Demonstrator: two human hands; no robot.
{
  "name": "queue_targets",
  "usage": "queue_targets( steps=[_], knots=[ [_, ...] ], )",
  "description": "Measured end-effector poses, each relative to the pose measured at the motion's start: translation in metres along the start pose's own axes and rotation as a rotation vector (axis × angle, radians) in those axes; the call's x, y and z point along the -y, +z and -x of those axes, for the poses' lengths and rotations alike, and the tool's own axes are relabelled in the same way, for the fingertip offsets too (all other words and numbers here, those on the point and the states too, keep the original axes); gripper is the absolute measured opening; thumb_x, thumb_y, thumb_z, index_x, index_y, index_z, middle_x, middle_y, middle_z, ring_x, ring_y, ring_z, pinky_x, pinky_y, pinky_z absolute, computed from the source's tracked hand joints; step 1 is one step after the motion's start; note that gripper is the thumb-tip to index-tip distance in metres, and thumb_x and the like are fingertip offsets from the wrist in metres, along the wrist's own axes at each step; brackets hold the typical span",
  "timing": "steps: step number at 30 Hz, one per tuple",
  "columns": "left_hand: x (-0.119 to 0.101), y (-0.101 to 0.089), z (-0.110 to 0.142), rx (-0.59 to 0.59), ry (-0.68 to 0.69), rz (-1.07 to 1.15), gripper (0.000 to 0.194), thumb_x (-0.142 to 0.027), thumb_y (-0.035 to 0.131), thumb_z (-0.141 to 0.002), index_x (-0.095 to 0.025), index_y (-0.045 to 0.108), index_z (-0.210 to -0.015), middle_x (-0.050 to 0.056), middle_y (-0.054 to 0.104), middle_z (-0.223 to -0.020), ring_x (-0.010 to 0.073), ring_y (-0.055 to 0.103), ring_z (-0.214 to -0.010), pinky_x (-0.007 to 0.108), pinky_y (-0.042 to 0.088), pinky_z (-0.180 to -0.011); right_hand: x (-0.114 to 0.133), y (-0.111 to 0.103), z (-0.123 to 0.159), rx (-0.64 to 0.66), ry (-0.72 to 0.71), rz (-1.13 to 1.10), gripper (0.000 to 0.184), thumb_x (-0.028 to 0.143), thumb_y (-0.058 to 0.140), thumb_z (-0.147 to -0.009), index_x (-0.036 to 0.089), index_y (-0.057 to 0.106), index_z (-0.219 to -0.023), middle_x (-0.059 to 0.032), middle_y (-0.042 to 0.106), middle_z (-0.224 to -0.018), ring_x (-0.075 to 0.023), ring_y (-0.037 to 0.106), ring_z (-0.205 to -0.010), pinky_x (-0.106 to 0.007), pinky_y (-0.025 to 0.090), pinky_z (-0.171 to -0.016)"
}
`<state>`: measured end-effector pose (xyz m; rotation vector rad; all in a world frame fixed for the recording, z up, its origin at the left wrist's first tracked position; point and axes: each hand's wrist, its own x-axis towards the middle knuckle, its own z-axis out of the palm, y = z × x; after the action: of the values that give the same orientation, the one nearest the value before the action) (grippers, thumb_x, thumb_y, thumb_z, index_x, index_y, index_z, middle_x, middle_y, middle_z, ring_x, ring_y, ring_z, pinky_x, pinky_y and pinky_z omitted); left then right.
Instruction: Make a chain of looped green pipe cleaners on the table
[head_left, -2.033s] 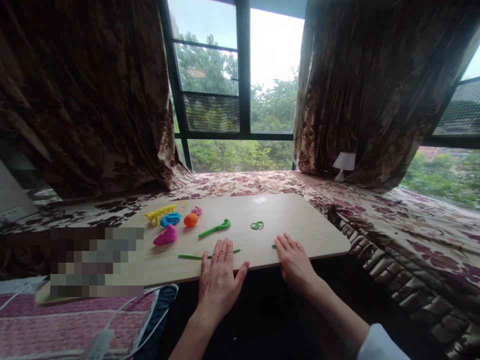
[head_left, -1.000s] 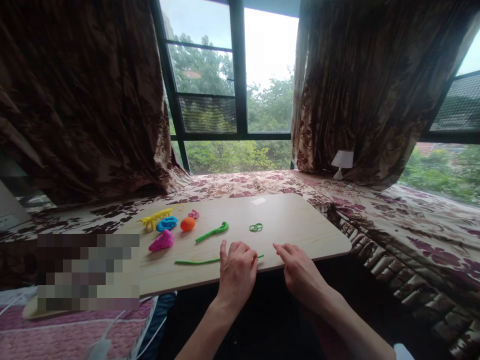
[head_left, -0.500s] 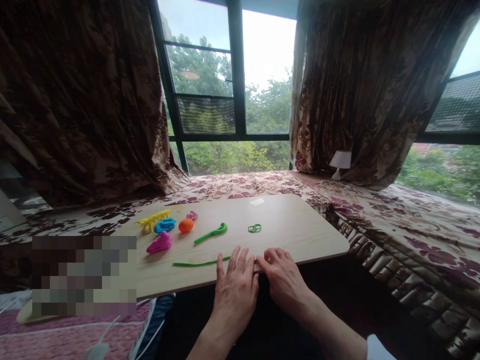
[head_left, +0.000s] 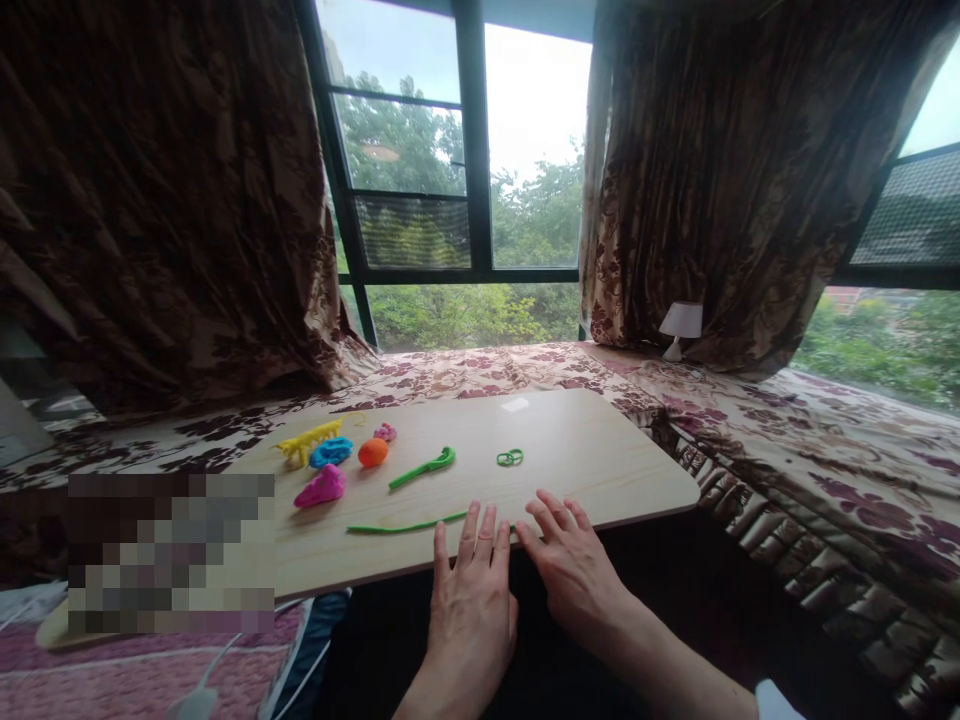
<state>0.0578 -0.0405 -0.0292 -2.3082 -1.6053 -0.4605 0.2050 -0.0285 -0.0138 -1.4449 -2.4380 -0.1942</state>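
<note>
A long thin green strand of modelling clay (head_left: pixel 405 527) lies along the near edge of the table, its right part hidden under my fingers. My left hand (head_left: pixel 474 585) rests flat on it with fingers stretched out. Beside it, my right hand (head_left: pixel 566 555) lies over the strand's right end, fingers spread and palm down. Beyond my hands are a thicker green clay stick with a curled end (head_left: pixel 422 467) and a pair of small linked green rings (head_left: pixel 510 457).
On the table's (head_left: pixel 600 450) left part sit an orange ball (head_left: pixel 373 452), a magenta lump (head_left: pixel 320 486), a blue piece (head_left: pixel 330 452), a small pink piece (head_left: pixel 385 432) and a yellow spiky shape (head_left: pixel 309 440). A white lamp (head_left: pixel 681 322) stands on the floral-covered ledge behind.
My left hand has slid slightly back toward me. The right hand's fingers have spread and straightened, shifting a little to the right. The other clay pieces stay in place.
</note>
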Motion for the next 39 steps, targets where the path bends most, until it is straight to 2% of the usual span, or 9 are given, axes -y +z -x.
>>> queue_targets(
  steps=[5, 19, 25, 39],
  knots=[
    [0.001, -0.001, -0.002, 0.002, -0.02, -0.007, 0.057, -0.028, 0.05, -0.072, -0.02, 0.044, -0.128, 0.006, 0.034, -0.14, 0.0269, 0.012, -0.134, 0.052, -0.002, -0.106, 0.001, -0.003, -0.004, -0.004, 0.023, -0.003, 0.039, 0.02, 0.041, -0.08, 0.017, 0.049, -0.118, -0.0112, 0.04, -0.131, -0.0261, 0.02, -0.129, -0.043, 0.014, -0.103],
    [0.006, -0.007, -0.002, 0.04, 0.006, 0.017, 0.056, -0.023, 0.047, -0.071, -0.023, 0.045, -0.127, 0.005, 0.035, -0.14, 0.0269, 0.013, -0.134, 0.052, -0.001, -0.106, -0.003, -0.003, -0.007, 0.007, -0.044, 0.027, 0.039, 0.02, 0.042, -0.08, 0.015, 0.049, -0.118, -0.0122, 0.042, -0.13, -0.0259, 0.017, -0.13, -0.043, 0.013, -0.103],
    [0.007, -0.008, -0.006, 0.045, -0.004, 0.032, 0.053, -0.02, 0.044, -0.072, -0.019, 0.046, -0.125, 0.007, 0.037, -0.139, 0.027, 0.015, -0.133, 0.052, 0.0, -0.106, -0.003, -0.004, -0.012, 0.016, -0.018, 0.048, 0.036, 0.017, 0.041, -0.08, 0.015, 0.052, -0.114, -0.0128, 0.043, -0.128, -0.0259, 0.018, -0.13, -0.044, 0.014, -0.103],
    [0.008, -0.01, -0.001, 0.075, 0.008, 0.048, 0.056, -0.023, 0.045, -0.072, -0.022, 0.042, -0.128, 0.006, 0.034, -0.14, 0.0271, 0.014, -0.133, 0.054, 0.0, -0.106, 0.001, -0.004, -0.007, 0.004, -0.03, 0.031, 0.041, 0.013, 0.044, -0.075, 0.016, 0.052, -0.116, -0.0123, 0.044, -0.128, -0.0269, 0.02, -0.129, -0.043, 0.016, -0.102]
  ],
)
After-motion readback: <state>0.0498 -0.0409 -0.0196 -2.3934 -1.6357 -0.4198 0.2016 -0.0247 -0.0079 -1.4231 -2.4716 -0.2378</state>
